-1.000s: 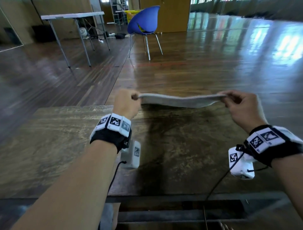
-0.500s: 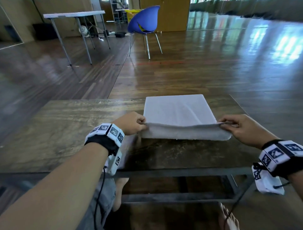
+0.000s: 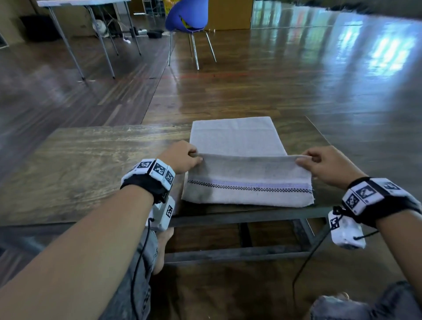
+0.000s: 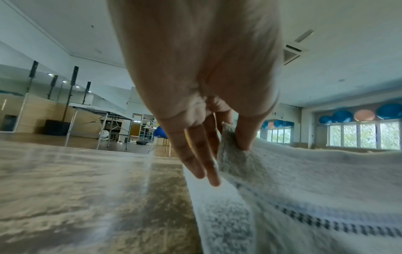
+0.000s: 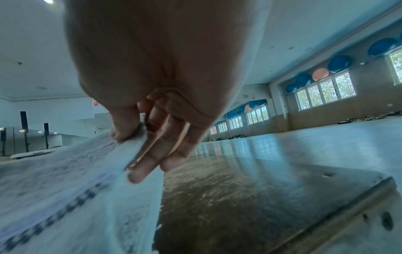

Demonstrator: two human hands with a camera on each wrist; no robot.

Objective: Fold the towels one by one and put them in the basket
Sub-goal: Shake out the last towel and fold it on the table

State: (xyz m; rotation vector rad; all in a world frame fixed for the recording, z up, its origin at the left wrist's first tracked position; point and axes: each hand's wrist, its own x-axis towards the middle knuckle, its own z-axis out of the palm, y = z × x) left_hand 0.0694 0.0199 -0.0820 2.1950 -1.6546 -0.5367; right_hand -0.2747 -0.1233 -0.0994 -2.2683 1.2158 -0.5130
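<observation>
1. Pinching the left corner of the towel [image 3: 247, 180] between thumb and curled fingers of the left hand [image 3: 180, 156]; in the left wrist view, thumb pressing the raised fabric edge, two fingers [image 4: 195, 154] stretching down alongside the towel.
2. Pinching the opposite corner of the same raised edge with the right hand [image 3: 328, 164]; in the right wrist view, thumb clamping the fabric against the index finger, remaining fingers [image 5: 156, 154] pointing down beside the towel's right edge.
3. Holding that edge slightly lifted and stretched straight between both hands, the flap below it sloping toward the near side of the table [image 3: 80, 164].
4. Lying flat on the table: the far part of the towel, reaching toward the table's far edge; the near hem resting just at the table's near edge, with a checked dark stripe and a pale purple band running across the flap.
5. Sitting on the right half of the table, well apart from its left end.
6. Standing on the wooden floor well beyond the table: a blue chair [image 3: 186, 16], and to its left a folding table [image 3: 86, 2].
</observation>
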